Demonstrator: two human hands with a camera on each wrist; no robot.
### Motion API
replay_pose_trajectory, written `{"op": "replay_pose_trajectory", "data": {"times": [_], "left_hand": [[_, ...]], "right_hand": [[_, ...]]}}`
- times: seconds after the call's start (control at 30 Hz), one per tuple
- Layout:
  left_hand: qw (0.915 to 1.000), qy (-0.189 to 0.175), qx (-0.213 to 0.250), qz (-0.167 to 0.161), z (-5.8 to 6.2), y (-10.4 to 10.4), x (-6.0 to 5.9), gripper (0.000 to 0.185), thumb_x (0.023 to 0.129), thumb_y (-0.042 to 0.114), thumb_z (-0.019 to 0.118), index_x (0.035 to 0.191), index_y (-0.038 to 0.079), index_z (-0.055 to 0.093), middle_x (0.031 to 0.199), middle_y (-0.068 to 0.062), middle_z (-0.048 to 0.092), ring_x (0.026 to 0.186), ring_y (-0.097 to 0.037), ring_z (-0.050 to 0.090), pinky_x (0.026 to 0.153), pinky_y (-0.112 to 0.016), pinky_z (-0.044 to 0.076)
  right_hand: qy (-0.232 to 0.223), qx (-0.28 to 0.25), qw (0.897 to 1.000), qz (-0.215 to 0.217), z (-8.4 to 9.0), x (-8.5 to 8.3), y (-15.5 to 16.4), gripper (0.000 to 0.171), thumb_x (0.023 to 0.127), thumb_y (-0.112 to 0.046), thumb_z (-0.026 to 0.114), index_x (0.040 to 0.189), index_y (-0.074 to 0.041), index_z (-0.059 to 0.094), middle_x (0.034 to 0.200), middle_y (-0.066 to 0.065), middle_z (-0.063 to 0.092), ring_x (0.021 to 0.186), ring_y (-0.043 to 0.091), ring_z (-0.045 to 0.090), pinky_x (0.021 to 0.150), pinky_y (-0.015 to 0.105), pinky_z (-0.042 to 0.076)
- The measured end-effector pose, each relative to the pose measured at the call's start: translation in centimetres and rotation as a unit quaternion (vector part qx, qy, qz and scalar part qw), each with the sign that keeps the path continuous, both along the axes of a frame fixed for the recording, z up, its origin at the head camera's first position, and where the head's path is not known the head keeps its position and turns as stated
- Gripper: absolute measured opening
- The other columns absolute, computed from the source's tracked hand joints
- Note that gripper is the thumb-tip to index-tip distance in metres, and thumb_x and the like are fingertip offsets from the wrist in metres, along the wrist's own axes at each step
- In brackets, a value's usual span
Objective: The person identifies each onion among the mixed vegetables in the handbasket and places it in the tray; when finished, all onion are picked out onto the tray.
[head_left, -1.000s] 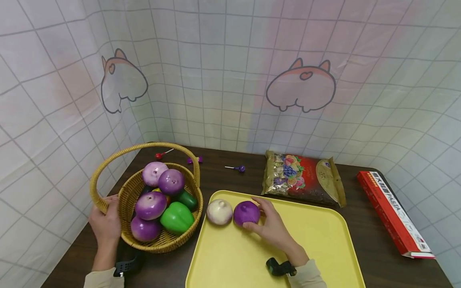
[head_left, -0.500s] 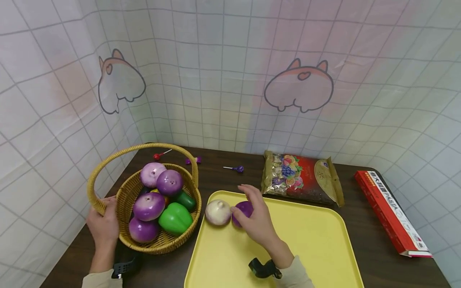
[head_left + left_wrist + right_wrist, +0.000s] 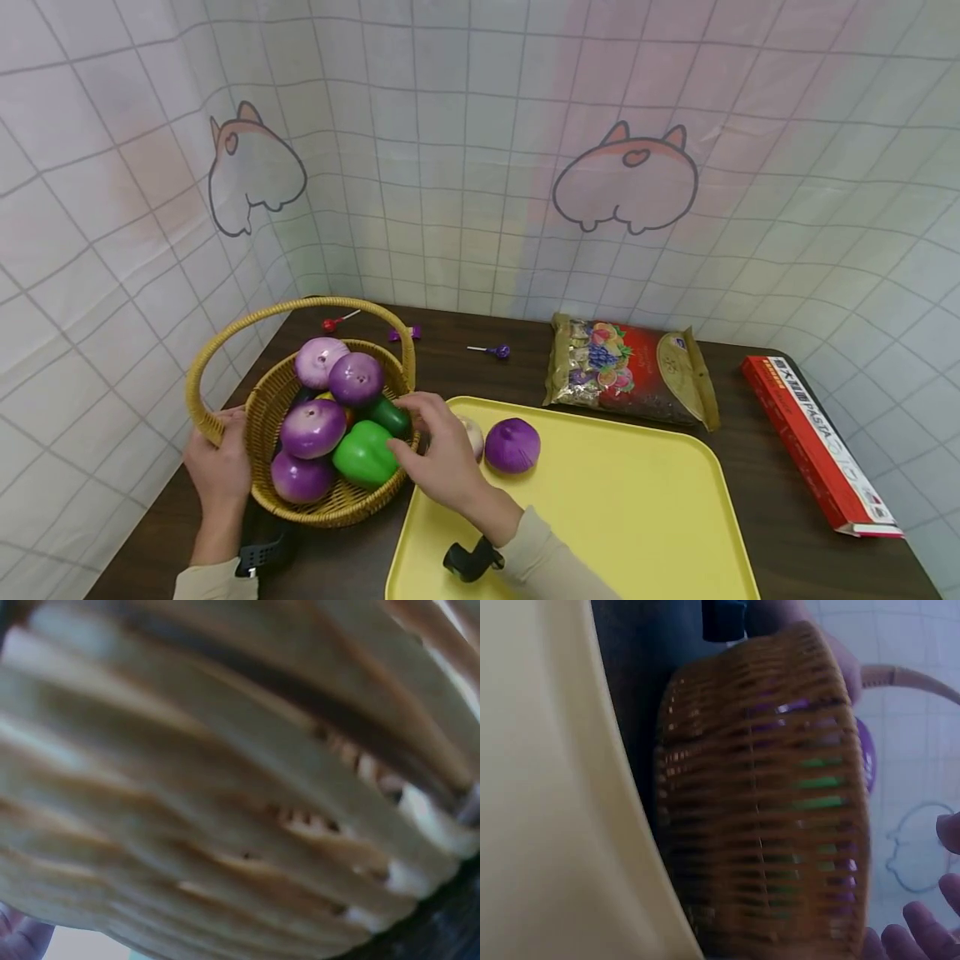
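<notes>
A wicker basket [image 3: 341,500] with a hoop handle [image 3: 225,337] stands at the table's left and holds several purple onions [image 3: 313,427] and green peppers [image 3: 366,454]. My left hand [image 3: 219,462] grips the basket's left rim beside the handle's base. My right hand [image 3: 438,454] hovers at the basket's right rim, fingers loosely spread, holding nothing. On the yellow tray [image 3: 637,517] lie a purple onion [image 3: 512,445] and a white onion [image 3: 472,433], partly hidden by my right hand. The right wrist view shows the basket wall [image 3: 765,802] close by; the left wrist view is filled with blurred wicker [image 3: 225,795].
A bag of sweets [image 3: 630,371] lies behind the tray. A red pasta box [image 3: 817,442] sits at the right edge of the dark table [image 3: 780,500]. Three lollipops [image 3: 491,350] lie near the back wall. Tiled cloth walls close the left and back.
My right hand has let go of the purple onion on the tray and moved left to the basket's rim. The left hand stays on the basket.
</notes>
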State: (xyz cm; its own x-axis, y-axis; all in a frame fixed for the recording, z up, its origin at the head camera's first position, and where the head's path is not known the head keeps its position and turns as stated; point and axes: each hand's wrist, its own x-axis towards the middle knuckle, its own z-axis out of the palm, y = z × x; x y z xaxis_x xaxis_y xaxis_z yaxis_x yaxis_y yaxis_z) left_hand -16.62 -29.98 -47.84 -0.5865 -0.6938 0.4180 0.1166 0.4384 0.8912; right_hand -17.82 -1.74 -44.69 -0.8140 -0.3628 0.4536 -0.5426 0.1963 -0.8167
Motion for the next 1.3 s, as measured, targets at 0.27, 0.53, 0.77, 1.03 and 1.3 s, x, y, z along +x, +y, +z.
{"op": "replay_pose_trajectory", "data": {"times": [0.27, 0.53, 0.77, 1.03, 1.3], "left_hand": [[1.0, -0.004, 0.007, -0.005, 0.1, -0.1, 0.0, 0.022, 0.093, 0.016, 0.06, 0.085, -0.005, 0.063, 0.082, 0.026, 0.06, 0.07, 0.004, 0.056, 0.061, -0.01, 0.042], [0.9999, 0.013, 0.0, -0.01, -0.2, -0.1, 0.0, 0.024, 0.093, 0.013, 0.06, 0.085, -0.009, 0.064, 0.084, 0.022, 0.061, 0.073, 0.005, 0.056, 0.063, -0.01, 0.042], [0.9998, 0.012, -0.004, -0.012, -0.1, -0.2, 0.0, 0.023, 0.093, 0.012, 0.059, 0.083, -0.009, 0.063, 0.085, 0.02, 0.061, 0.073, 0.005, 0.056, 0.063, -0.01, 0.042], [1.0, 0.006, 0.001, -0.006, 0.0, -0.1, 0.2, 0.022, 0.093, 0.012, 0.06, 0.081, -0.006, 0.06, 0.086, 0.018, 0.062, 0.073, 0.004, 0.056, 0.061, -0.011, 0.042], [0.9999, 0.004, 0.001, -0.009, -0.1, 0.0, 0.0, 0.023, 0.094, 0.014, 0.06, 0.082, -0.006, 0.061, 0.086, 0.02, 0.061, 0.074, 0.004, 0.056, 0.062, -0.01, 0.042]], "right_hand": [[0.003, 0.029, 1.0, -0.011, 0.2, -0.1, -5.0, 0.048, 0.083, -0.021, 0.077, 0.126, -0.013, 0.058, 0.126, -0.001, 0.056, 0.108, 0.022, 0.058, 0.091, 0.029, 0.049], [0.027, 0.11, 0.993, -0.014, 0.2, -0.2, -7.3, 0.052, 0.085, -0.038, 0.075, 0.129, -0.017, 0.054, 0.128, -0.006, 0.053, 0.117, 0.007, 0.053, 0.097, 0.024, 0.044], [0.014, 0.178, 0.984, -0.007, 0.4, -0.7, -8.3, 0.064, 0.084, -0.049, 0.072, 0.137, -0.02, 0.049, 0.133, -0.006, 0.051, 0.118, 0.008, 0.054, 0.096, 0.026, 0.046], [-0.013, 0.222, 0.975, 0.008, 0.1, -1.2, -9.1, 0.073, 0.08, -0.059, 0.071, 0.139, -0.024, 0.048, 0.135, -0.006, 0.051, 0.118, 0.008, 0.054, 0.094, 0.028, 0.048], [-0.016, 0.195, 0.981, -0.008, 0.1, -1.0, -8.8, 0.075, 0.077, -0.057, 0.075, 0.139, -0.026, 0.047, 0.136, -0.01, 0.051, 0.119, 0.007, 0.053, 0.095, 0.029, 0.047]]}}
